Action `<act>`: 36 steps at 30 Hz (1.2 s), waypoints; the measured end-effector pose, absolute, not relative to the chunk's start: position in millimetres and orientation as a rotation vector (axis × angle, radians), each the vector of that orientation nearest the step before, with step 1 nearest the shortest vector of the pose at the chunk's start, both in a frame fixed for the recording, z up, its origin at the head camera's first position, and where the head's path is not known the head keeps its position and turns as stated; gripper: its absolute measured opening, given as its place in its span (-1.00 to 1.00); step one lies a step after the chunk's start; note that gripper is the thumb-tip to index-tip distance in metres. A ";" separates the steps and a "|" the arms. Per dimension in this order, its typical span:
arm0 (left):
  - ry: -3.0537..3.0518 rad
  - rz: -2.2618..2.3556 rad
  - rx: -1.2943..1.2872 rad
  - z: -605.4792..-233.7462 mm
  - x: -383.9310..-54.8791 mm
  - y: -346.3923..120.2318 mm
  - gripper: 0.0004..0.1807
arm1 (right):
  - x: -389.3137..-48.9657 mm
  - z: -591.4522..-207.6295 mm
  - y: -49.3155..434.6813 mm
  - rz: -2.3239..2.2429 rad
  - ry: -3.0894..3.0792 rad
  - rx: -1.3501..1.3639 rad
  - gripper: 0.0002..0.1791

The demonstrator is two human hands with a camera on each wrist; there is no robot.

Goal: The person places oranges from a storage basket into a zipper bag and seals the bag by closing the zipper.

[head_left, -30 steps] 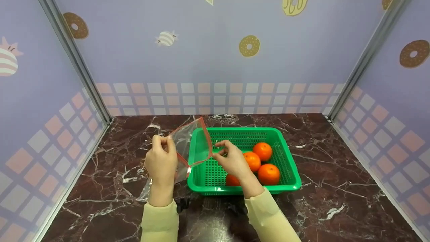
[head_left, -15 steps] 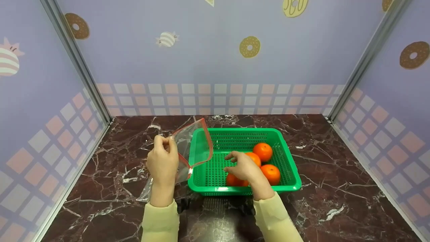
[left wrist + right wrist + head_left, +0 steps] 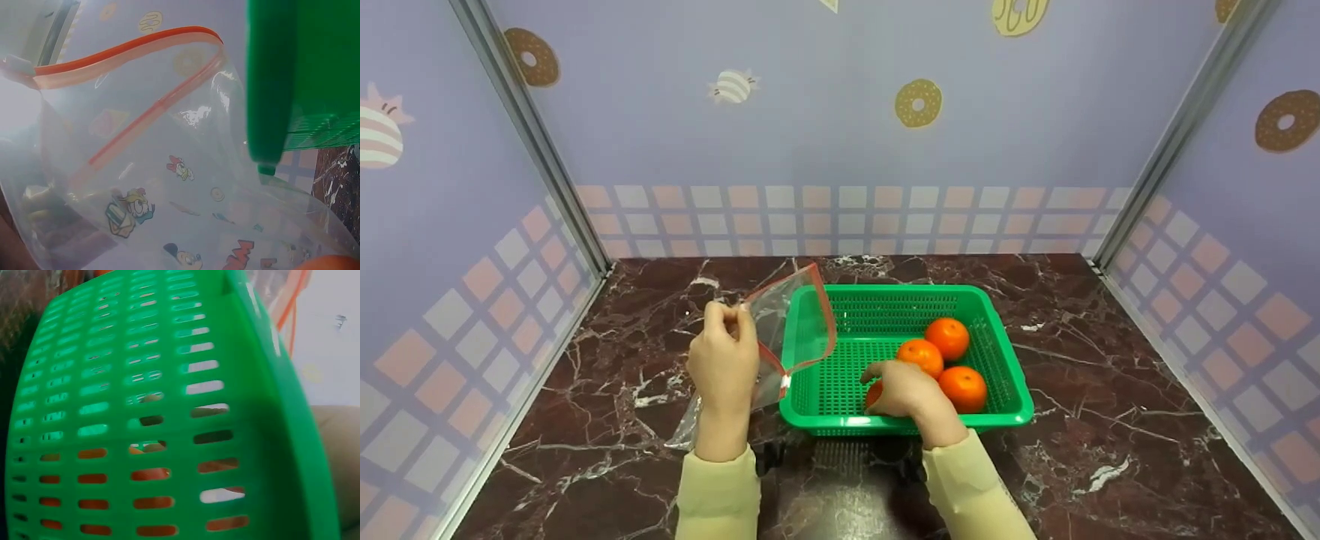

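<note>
My left hand (image 3: 724, 364) pinches the rim of a clear zip bag (image 3: 780, 311) with a red-orange edge; its mouth gapes toward the basket. Cartoon prints show on the bag (image 3: 185, 140) in the left wrist view. My right hand (image 3: 911, 390) reaches into a green plastic basket (image 3: 855, 422), fingers and thumb curled round the front-left orange (image 3: 874, 393), which is mostly hidden under the palm. In the right wrist view, the slotted basket wall (image 3: 169, 439) blocks most of the hand, and orange colour shows through the slots.
Three more oranges lie in the basket's right half: one at the back (image 3: 947, 339), a middle one (image 3: 916, 355) and one at the front (image 3: 962, 390). A dark red marbled tabletop (image 3: 1110, 420) lies beneath, with patterned panels (image 3: 840, 135) at the back and sides.
My right hand has left the bag's rim, moved right and down into the basket, and curled over the front-left orange. The left hand and bag have barely moved.
</note>
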State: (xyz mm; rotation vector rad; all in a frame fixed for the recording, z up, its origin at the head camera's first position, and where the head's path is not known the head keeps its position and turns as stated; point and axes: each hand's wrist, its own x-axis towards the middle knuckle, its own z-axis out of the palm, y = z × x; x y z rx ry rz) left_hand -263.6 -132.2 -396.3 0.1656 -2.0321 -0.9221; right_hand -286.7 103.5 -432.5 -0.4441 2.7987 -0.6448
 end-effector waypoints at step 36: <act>-2.027 -0.922 0.142 -397.3 -264.3 -132.4 -0.80 | -296.0 -414.7 108.9 -1.423 2.696 -0.222 -0.35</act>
